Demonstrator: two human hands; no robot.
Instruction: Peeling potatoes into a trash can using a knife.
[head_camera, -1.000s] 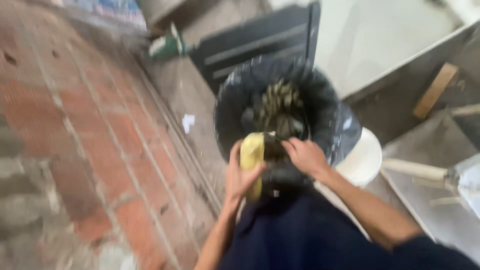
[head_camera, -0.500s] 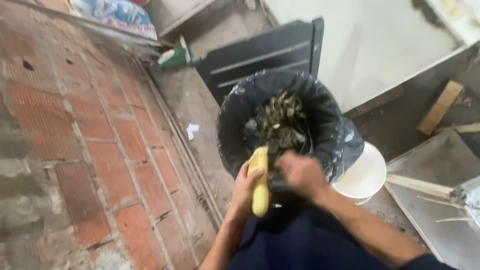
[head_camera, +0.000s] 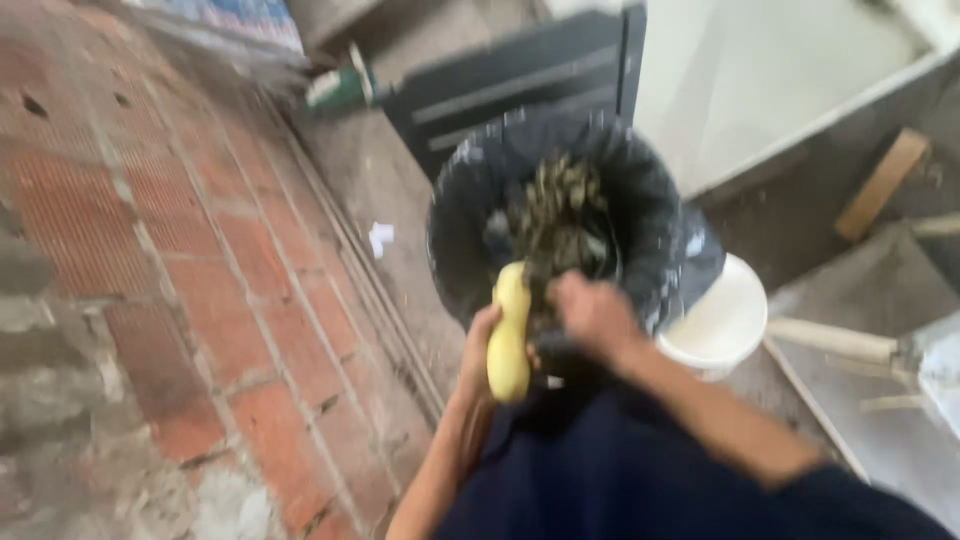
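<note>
One long, smooth yellow fruit (head_camera: 508, 340) stands upright, left hand (head_camera: 478, 348) fingers wrapped round it; right hand's (head_camera: 592, 318) grip unclear.

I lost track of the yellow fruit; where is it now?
In the head view, the peeled yellow fruit is upright in the left hand, low centre, over the near rim of the black-lined bin.

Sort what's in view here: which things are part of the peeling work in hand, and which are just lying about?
In use:
- yellow peeled fruit, held in the left hand
- right hand, working beside it (any tool is too blurred to tell)
- black-lined bin holding peelings

Lying about:
- white bucket
- green bottle
- paper scrap
- wooden-handled tool
</note>
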